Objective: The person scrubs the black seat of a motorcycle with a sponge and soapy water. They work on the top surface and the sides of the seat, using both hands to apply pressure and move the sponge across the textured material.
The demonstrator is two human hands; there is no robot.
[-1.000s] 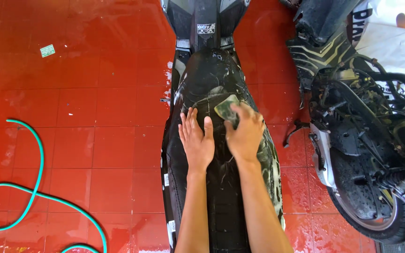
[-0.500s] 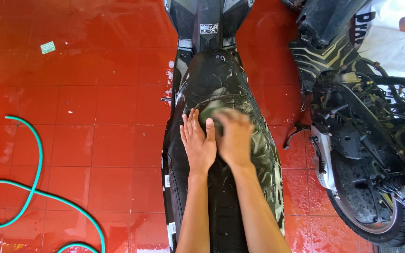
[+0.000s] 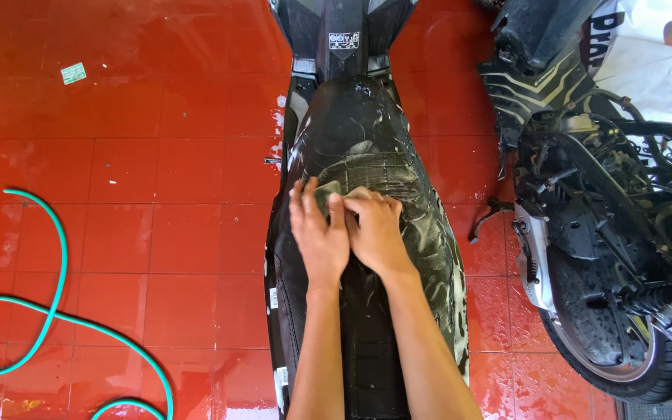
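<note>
At frame centre, the left hand (image 3: pixel 319 233) lies flat, fingers together, pressing the grey-green sponge (image 3: pixel 327 194), whose upper edge shows beyond the fingertips. The right hand (image 3: pixel 376 229) lies flat just beside it, touching the left hand and the sponge edge. Both rest on the wet, soapy black motorcycle seat (image 3: pixel 367 155). A teal garden hose (image 3: pixel 56 311) curves across the red tiled floor (image 3: pixel 157 155) at lower left. A second, partly stripped motorcycle (image 3: pixel 600 233) stands at right.

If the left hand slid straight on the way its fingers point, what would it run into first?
The left hand points up the soapy black seat. Past the sponge at its fingers, it would probably meet the seat's raised front, though depth is unclear.
</note>
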